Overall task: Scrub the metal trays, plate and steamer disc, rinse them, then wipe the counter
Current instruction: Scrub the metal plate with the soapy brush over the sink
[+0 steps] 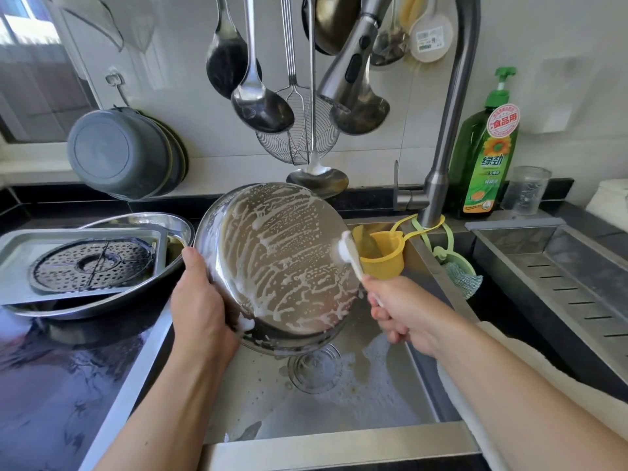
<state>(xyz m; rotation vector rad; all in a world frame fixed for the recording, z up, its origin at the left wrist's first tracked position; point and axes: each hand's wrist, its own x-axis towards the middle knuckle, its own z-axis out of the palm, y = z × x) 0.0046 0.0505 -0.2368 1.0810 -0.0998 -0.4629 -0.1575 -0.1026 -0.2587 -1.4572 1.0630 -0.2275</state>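
Left hand [200,300] clamps soapy plate [282,260] rim at 8 o'clock; right hand [404,311] fisted round brush [350,254] at 3 o'clock (suds streaky). Best: overlapping strokes, rotate plate.

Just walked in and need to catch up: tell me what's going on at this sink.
A person is washing up. The left hand tilts a round metal plate over the sink, its surface streaked with suds, while the right hand scrubs its edge with a white brush. On the counter to the left, the steamer disc lies on a rectangular tray, stacked in an oval tray. The tap is off.
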